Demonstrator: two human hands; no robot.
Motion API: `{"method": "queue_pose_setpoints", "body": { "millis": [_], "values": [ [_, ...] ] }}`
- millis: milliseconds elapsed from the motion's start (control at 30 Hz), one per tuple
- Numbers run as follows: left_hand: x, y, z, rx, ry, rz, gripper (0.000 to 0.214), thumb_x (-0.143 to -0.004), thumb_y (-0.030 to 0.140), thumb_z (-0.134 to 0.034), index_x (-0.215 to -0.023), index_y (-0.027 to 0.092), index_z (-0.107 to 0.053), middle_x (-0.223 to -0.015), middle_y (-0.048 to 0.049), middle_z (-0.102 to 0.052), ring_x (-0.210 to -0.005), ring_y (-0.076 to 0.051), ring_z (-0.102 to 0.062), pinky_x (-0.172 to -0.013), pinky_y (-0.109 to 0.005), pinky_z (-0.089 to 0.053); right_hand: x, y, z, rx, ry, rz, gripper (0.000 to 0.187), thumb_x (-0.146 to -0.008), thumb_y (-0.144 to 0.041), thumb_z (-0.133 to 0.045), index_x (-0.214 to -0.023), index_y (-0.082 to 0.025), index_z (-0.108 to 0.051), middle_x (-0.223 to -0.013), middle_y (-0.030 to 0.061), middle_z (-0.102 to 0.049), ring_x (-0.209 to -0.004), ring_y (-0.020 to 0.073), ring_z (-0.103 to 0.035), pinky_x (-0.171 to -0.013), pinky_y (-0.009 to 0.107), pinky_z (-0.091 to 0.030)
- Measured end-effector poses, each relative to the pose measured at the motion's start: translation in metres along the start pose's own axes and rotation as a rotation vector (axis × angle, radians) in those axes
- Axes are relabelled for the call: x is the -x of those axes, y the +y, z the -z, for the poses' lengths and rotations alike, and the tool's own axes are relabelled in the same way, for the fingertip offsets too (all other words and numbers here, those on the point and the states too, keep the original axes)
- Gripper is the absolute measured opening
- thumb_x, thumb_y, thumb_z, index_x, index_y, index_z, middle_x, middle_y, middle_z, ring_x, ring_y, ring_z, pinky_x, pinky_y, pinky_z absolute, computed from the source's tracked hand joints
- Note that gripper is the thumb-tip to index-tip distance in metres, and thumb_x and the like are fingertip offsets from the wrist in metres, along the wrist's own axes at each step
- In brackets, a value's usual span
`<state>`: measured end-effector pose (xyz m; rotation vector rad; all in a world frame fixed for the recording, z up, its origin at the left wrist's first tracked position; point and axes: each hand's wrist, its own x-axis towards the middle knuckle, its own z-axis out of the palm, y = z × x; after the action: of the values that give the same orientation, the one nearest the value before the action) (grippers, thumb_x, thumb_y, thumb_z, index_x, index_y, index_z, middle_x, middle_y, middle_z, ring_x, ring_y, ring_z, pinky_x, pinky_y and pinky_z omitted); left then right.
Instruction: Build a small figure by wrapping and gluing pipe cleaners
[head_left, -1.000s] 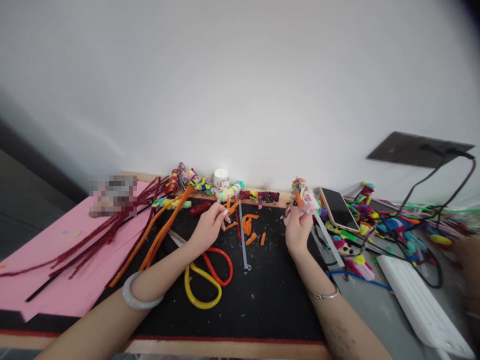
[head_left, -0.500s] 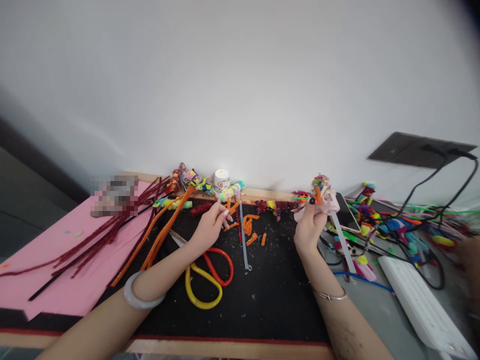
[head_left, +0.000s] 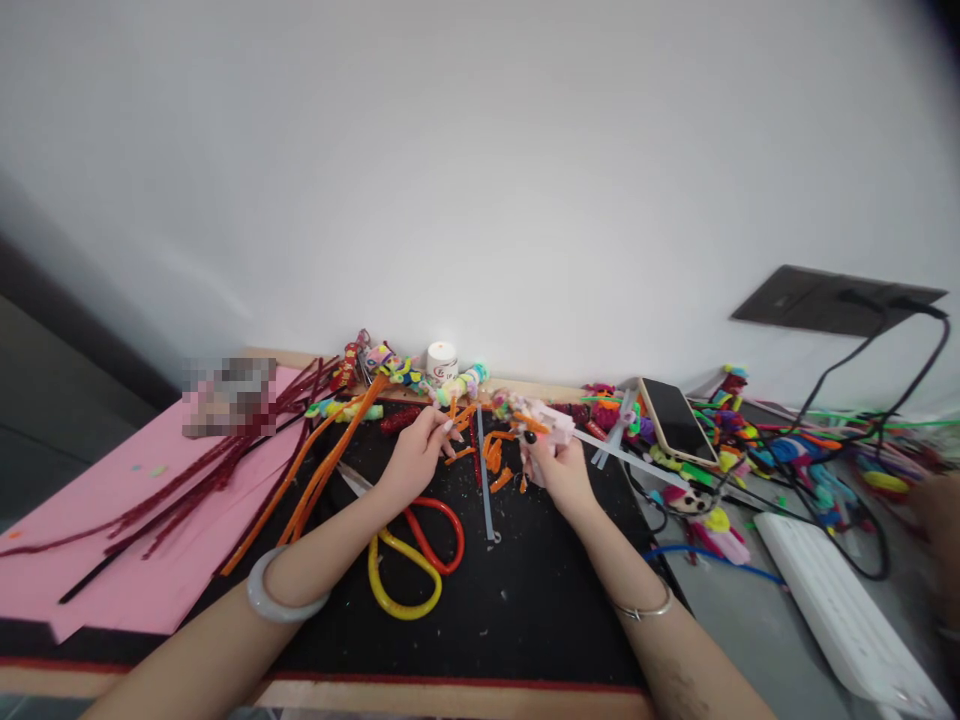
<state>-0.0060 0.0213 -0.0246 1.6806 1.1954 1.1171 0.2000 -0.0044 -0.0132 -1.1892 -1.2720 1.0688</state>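
Observation:
My right hand (head_left: 561, 475) grips a pale pink craft bundle (head_left: 551, 420) that has small multicoloured bits at its far end and an orange piece on its side. From it a pale flat strip (head_left: 637, 460) sticks out to the right. My left hand (head_left: 412, 455) is closed in a pinch, and what its fingertips hold, if anything, cannot be made out. Short cut orange pipe cleaner pieces (head_left: 493, 455) lie between the hands, next to a grey flat strip (head_left: 486, 485). Below my left wrist lie scissors (head_left: 405, 580) with one yellow and one red handle.
Long orange pipe cleaners (head_left: 319, 480) and dark red ones (head_left: 217, 465) lie left, partly over pink sheets (head_left: 90, 510). A white jar (head_left: 442, 364) stands by the wall. On the right are a phone (head_left: 679, 420), a white power strip (head_left: 840, 610), cables and colourful craft pieces (head_left: 795, 450).
My right hand has moved left and slightly down with the pink bundle, towards my left hand. The bundle has tipped from upright to leaning left. My left hand has barely moved.

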Motion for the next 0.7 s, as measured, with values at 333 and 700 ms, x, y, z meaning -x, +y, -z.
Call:
{"method": "queue_pose_setpoints", "body": {
  "millis": [333,700],
  "values": [
    [0.001,0.005,0.002,-0.080,0.004,-0.019,0.015,-0.089,0.026,-0.037,-0.080,0.019,-0.046,-0.075,-0.0002,-0.061,-0.058,-0.012,-0.058,-0.061,-0.025,-0.044,0.002,0.020,-0.006,0.124,-0.228,-0.039,0.042,-0.081,-0.048,-0.051,-0.054,-0.017,-0.053,-0.039,-0.0034,-0.048,-0.031,0.0070,-0.040,-0.033,0.018,-0.029],
    [0.001,0.005,0.001,-0.076,0.002,-0.036,0.015,-0.089,0.026,-0.037,-0.080,0.019,-0.046,-0.075,-0.0005,-0.061,-0.057,-0.012,-0.058,-0.061,-0.025,-0.044,0.001,0.023,-0.005,0.172,-0.231,-0.062,0.040,-0.083,-0.045,-0.049,-0.055,-0.016,-0.053,-0.039,-0.0034,-0.048,-0.032,0.0067,-0.042,-0.034,0.017,-0.033]
  ]
}}
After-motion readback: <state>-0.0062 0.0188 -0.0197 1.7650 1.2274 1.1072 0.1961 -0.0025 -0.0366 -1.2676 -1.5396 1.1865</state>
